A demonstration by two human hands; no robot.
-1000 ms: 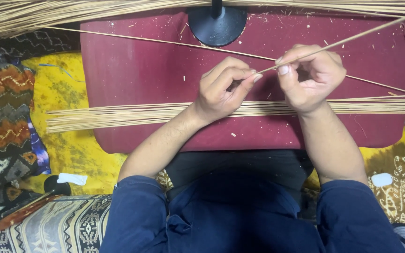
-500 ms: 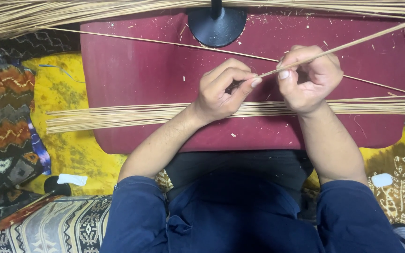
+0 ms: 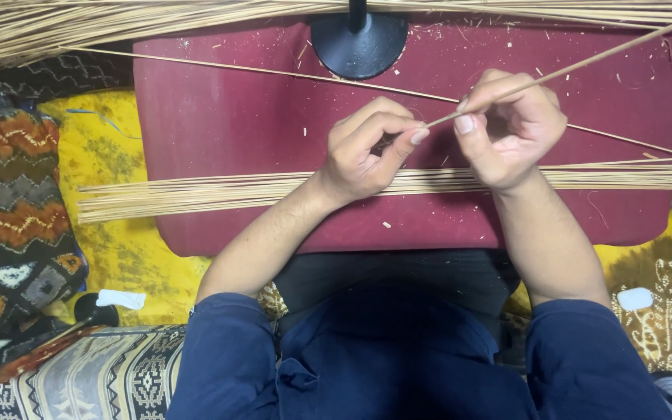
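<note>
Straw-coloured thin stick [image 3: 585, 61]: I see right hand [image 3: 511, 128] pinching its end, steadying it; left hand [image 3: 367, 148] curled, fingertips at tip, contents hidden; spare stick bundle [image 3: 219, 190] across maroon tabletop [image 3: 235, 117].

Views: one, head-worn camera. Position: above wearer, looking steeply down over own lap and forearms. Facing: forward-down; far edge of maroon surface [image 3: 219, 117] at frame top, wearer's blue sleeves at bottom. Range: close; left hand [image 3: 367, 148] and right hand [image 3: 511, 128] sit upper centre, filling good share of frame. Coverage: whole surface width, strips of yellow cloth [image 3: 110, 148] either side. Overlap: no second view.
</note>
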